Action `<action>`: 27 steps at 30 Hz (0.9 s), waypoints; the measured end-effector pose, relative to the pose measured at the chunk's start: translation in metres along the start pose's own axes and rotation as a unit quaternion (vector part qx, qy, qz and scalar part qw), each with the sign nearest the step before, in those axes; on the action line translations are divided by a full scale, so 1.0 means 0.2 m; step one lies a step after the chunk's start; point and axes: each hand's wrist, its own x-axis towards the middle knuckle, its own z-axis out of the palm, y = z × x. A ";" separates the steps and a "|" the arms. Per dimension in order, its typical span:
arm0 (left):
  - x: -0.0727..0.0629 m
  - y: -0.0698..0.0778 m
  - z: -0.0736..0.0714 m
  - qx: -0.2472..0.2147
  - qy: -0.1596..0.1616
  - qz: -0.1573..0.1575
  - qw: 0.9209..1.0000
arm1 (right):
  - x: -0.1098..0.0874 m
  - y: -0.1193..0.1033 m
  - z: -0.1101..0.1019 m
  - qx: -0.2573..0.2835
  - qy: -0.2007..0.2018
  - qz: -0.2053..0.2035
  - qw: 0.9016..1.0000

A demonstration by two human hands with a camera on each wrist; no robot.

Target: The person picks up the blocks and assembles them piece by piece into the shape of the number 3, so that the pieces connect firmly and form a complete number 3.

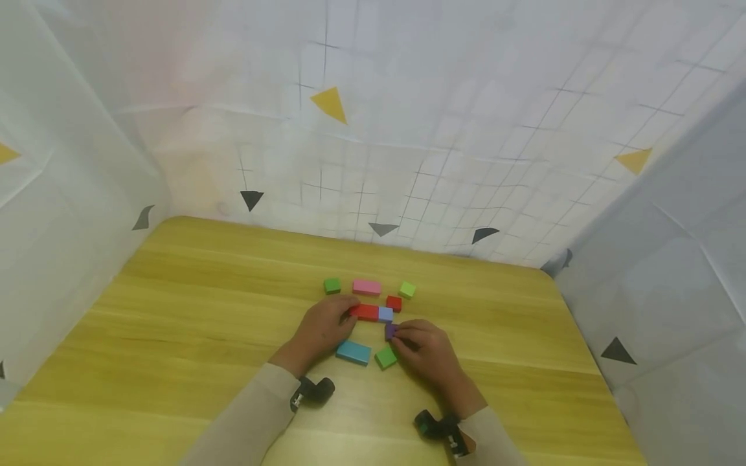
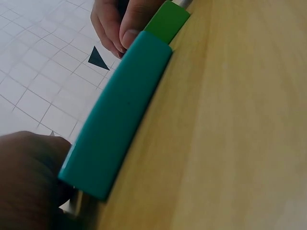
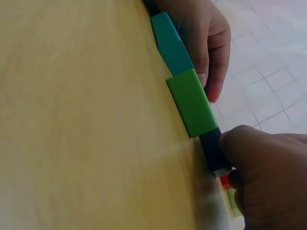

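My left hand (image 1: 323, 329) holds the left end of a long red block (image 1: 367, 312), thumb on the near side and fingers at the far side. Against that block's right end sits a small light-blue block (image 1: 385, 314). Just nearer to me, my right hand (image 1: 428, 349) pinches a small purple block (image 1: 390, 331) between thumb and fingers; it looks nearly black in the right wrist view (image 3: 215, 151). A green block (image 1: 386, 357) lies beside the right thumb. Close below the left hand is a long blue block (image 1: 353, 353), large in the left wrist view (image 2: 117, 112).
Beyond the hands lie a dark green block (image 1: 332, 286), a pink block (image 1: 366, 288), a light green block (image 1: 407, 290) and a small red block (image 1: 394, 303). The wooden table (image 1: 192, 310) meets white patterned sheets (image 1: 443, 129) at the back and sides.
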 end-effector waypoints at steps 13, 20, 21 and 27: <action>0.00 0.00 -0.01 -0.010 -0.005 -0.004 1.000 | 0.01 0.01 0.01 0.001 0.013 -0.011 1.000; 0.00 0.00 -0.01 -0.009 -0.008 -0.005 1.000 | 0.01 0.00 0.01 0.006 0.006 0.005 1.000; -0.01 0.00 -0.01 -0.008 -0.007 -0.004 1.000 | 0.00 0.00 0.01 0.006 0.005 0.007 1.000; -0.01 0.00 0.00 -0.008 -0.002 -0.003 1.000 | 0.00 0.01 0.01 0.002 0.004 0.013 1.000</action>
